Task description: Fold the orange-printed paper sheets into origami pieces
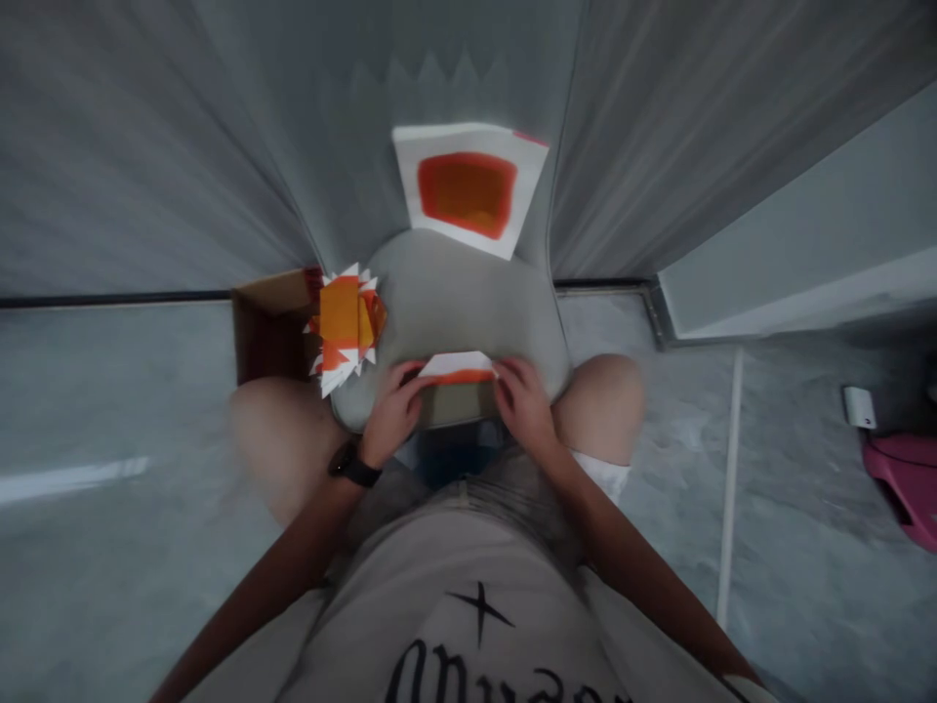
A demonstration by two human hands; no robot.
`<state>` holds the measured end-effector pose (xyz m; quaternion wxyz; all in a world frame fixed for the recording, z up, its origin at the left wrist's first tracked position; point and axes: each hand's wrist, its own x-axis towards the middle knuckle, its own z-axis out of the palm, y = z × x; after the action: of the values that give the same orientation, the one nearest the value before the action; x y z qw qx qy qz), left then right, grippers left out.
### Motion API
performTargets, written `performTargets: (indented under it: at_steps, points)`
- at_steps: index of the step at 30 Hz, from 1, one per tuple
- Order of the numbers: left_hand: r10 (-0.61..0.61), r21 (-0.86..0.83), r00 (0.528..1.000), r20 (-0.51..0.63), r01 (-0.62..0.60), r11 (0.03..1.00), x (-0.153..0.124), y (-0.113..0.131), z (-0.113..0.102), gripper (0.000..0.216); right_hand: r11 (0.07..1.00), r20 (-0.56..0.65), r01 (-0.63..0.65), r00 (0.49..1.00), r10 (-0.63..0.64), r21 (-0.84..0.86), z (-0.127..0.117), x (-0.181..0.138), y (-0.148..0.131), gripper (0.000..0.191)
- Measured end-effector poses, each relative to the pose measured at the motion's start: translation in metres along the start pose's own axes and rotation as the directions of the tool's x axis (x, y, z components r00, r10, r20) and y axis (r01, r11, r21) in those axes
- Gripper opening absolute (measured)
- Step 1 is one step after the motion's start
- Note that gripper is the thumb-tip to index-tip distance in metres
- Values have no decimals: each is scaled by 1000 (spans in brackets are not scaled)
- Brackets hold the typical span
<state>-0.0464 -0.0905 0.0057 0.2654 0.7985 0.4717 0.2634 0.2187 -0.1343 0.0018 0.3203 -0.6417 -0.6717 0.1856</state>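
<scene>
The grip of each hand is closed to a light pinch in the head camera's view, the left hand point(395, 415) on one end of a folded paper strip point(459, 369) and the right hand point(523, 405) on the other. The strip, white above and orange-red along its lower edge, lies level between them over the front of a chair point(439, 317), close to the person's body; whether it touches the seat cannot be told. Holding it by both ends probably serves to keep the paper taut and its long edge straight, and having it so near lets both forearms come in evenly from the sides. A knee point(282, 430) flanks the seat on either side, a position that seems to make it a makeshift worktop. At the seat's left edge, beside the left hand, sits a cluster point(341, 327) of orange and white folded paper with jagged points, seemingly set aside to leave the middle free yet within easy reach. Toward the back, a white-bordered sheet point(467, 190) with an orange-red centre appears to lean on the chair's back, likely parked there out of the hands' way. An open box point(260, 337) stands beyond the left knee; a watch point(355, 463) circles the left wrist.
</scene>
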Motion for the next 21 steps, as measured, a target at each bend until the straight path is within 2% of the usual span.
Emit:
performTargets:
  at_steps: [3,5,8,12,16,21]
  points:
    - [-21,54,992,-127,28,998,-5,3,1,46,977,122,162,982,-146,-138,8,5,-4,45]
    - [14,80,989,-147,-3,997,-5,6,5,45,955,166,223,967,-191,-198,15,9,-6,45]
    - [90,108,995,-35,-85,991,0,10,14,47,942,203,239,960,-193,-237,26,13,-5,47]
    - [77,167,993,85,-90,982,4,11,25,49,945,232,219,959,-162,-244,35,11,-3,50]
    - [63,208,990,128,-89,974,0,12,29,63,944,239,227,956,-170,-239,35,7,-5,60]
    - [48,240,991,122,-77,968,-3,15,28,67,948,238,222,957,-166,-230,36,5,-5,68]
